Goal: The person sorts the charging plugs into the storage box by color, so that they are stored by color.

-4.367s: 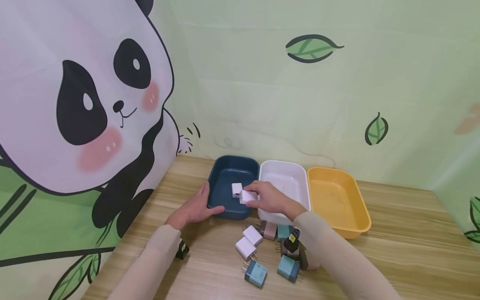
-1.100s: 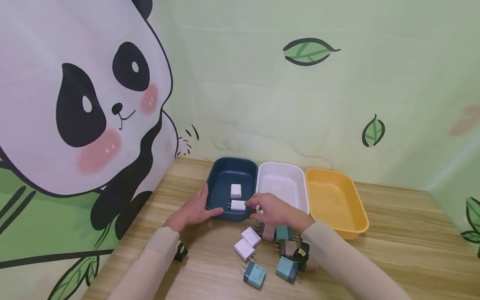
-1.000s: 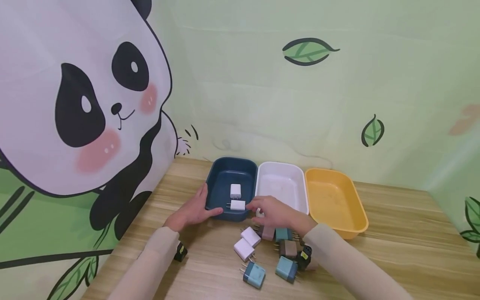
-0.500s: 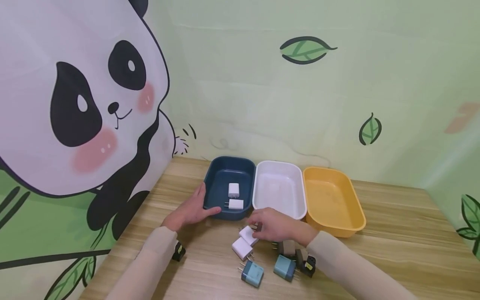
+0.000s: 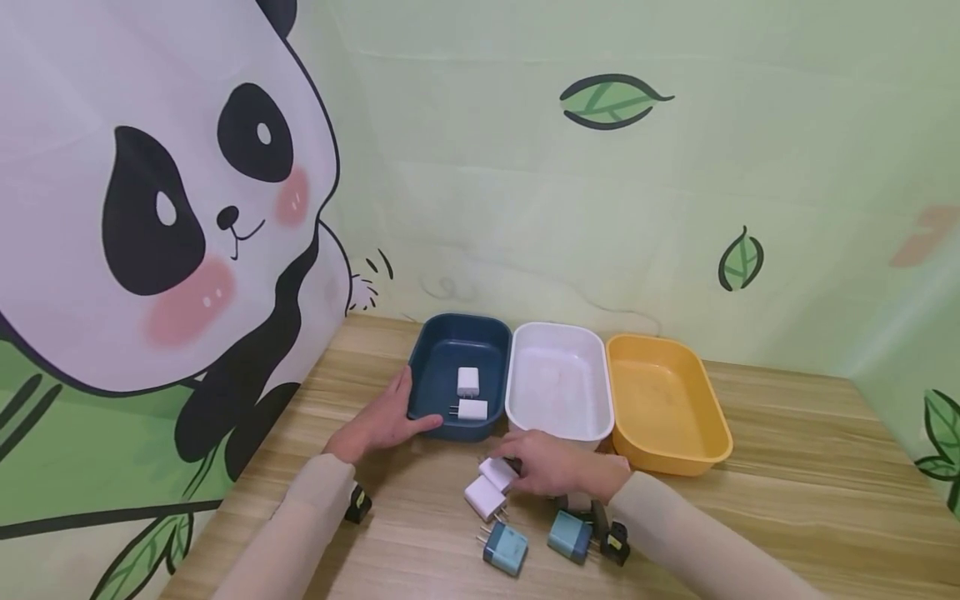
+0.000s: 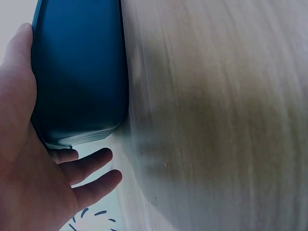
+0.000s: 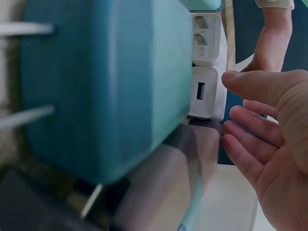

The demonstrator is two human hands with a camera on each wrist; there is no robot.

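Observation:
My left hand point(image 5: 386, 417) rests at the left front corner of the navy tray point(image 5: 459, 321), thumb over the rim. In the left wrist view the fingers of the left hand point(image 6: 29, 159) reach past the tray's end. Two white charger plugs point(image 5: 472, 409) lie in that tray. My right hand point(image 5: 551, 462) is over the plugs in front of the white tray point(image 5: 558, 375), its fingertips beside a white charger plug point(image 5: 498, 474). The right wrist view shows the thumb and fingers of the right hand point(image 7: 284, 120) apart, close to a white charger plug point(image 7: 204, 91).
Another white plug point(image 5: 485, 497) and two blue-green plugs, one at front left point(image 5: 506, 547) and one further right point(image 5: 569, 535), lie on the wooden table. Brown plugs point(image 5: 577, 502) sit partly hidden under my right wrist. A yellow tray point(image 5: 667, 400) stands at the right.
My right hand let go of a white charger plug in the navy tray, then moved back toward me, over the plugs on the table. The left hand has stayed at the tray.

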